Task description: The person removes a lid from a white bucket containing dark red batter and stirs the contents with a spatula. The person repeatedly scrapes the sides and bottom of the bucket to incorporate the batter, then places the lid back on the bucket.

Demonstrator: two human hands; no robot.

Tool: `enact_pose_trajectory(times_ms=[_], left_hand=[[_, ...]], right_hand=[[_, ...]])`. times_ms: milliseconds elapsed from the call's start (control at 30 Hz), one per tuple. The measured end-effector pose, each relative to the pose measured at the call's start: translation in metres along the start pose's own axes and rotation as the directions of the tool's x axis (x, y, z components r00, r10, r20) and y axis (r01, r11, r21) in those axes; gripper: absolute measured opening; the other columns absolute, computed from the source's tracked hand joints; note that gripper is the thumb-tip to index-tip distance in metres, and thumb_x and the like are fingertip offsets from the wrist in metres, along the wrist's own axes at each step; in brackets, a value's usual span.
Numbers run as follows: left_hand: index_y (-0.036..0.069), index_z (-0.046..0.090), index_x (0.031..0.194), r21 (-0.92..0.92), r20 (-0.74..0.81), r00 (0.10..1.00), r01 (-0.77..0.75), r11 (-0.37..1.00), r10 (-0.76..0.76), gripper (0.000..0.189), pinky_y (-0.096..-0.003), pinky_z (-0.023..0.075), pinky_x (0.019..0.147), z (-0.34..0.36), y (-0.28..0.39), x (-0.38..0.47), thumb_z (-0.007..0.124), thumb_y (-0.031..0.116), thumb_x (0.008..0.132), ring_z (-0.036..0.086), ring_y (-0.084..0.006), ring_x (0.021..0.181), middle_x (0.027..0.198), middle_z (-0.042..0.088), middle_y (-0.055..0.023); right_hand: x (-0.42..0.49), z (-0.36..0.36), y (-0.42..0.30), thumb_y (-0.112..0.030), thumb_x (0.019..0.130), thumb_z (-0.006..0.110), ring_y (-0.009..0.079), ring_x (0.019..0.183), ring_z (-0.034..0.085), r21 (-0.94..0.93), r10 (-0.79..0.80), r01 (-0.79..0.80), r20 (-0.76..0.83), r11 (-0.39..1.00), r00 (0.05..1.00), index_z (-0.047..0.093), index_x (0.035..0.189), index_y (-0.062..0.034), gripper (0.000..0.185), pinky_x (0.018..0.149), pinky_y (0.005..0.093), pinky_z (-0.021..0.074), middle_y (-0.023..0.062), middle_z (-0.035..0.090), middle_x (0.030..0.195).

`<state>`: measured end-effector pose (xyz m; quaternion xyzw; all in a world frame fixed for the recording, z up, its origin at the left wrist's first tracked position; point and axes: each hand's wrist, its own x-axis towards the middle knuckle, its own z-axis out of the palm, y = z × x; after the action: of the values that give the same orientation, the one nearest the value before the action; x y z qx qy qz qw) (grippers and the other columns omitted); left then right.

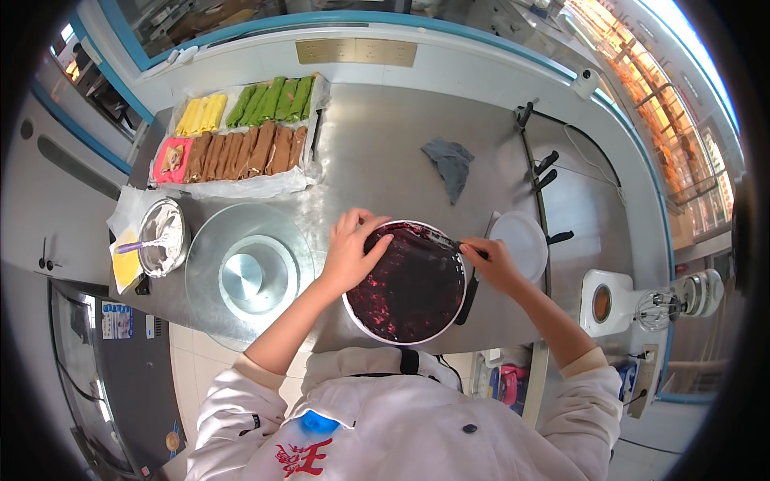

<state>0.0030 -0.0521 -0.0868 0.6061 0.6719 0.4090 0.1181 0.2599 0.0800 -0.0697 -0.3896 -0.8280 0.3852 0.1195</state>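
Right in front of me is a round white-rimmed vessel (406,288) holding a glossy dark red fruit mass, like jam or a fruit topping. My right hand (490,264) grips the black handle of a spatula or knife (442,239). Its smeared blade lies along the far right inner rim. At the far left rim is my left hand (355,249), thumb over the red surface and forefinger near the rim. Whether those fingers pinch the rim or the blade tip is unclear. Just right of the vessel lies a black-handled knife (466,303), partly hidden.
To the left are a glass turntable (204,252) and a cream bowl (183,225) with a purple-handled spatula (129,247). A tray (289,183) of rolled crepes sits behind. Rightward are a grey cloth (451,165), white disc (520,246), several knives (546,162) and a stand mixer (607,302).
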Motion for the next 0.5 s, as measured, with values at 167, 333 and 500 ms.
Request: enact_pose_trajectory(times_ms=[167,333,500], left_hand=[[0.014,0.069,0.097,0.090,0.095,0.993,-0.085,0.992,0.076,0.019,-0.0388,0.0338,0.091,-0.004,0.003,0.018,0.069,0.025,0.081,0.047,-0.0248,0.105,0.105,0.051,-0.0063],[0.013,0.071,0.084,0.038,0.205,0.979,-0.008,0.999,0.000,0.013,-0.0387,0.0329,0.091,-0.001,0.004,0.032,0.072,0.025,0.078,0.046,-0.0230,0.104,0.104,0.051,-0.0044],[0.013,0.072,0.080,0.011,0.241,0.970,-0.012,1.000,0.009,0.011,-0.0385,0.0313,0.089,-0.002,0.003,0.037,0.072,0.023,0.078,0.045,-0.0219,0.106,0.103,0.051,-0.0036]], right_hand=[[-0.002,-0.007,-0.002,-0.024,0.089,0.063,0.0236,0.052,0.048,-0.003,-0.015,0.015,0.007,1.000,1.000,0.069,0.102,-0.0066,0.022,0.053,0.0330,0.0414,0.0158,0.060,0.067],[-0.004,-0.009,-0.001,-0.024,0.089,0.062,0.0244,0.051,0.048,-0.033,0.006,-0.006,-0.005,0.999,1.000,0.069,0.101,-0.0066,0.022,0.052,0.0337,0.0402,0.0154,0.059,0.066],[-0.007,-0.010,-0.001,-0.025,0.089,0.062,0.0260,0.051,0.048,-0.030,-0.030,0.029,-0.030,0.999,0.999,0.069,0.101,-0.0067,0.022,0.052,0.0339,0.0402,0.0150,0.058,0.065]])
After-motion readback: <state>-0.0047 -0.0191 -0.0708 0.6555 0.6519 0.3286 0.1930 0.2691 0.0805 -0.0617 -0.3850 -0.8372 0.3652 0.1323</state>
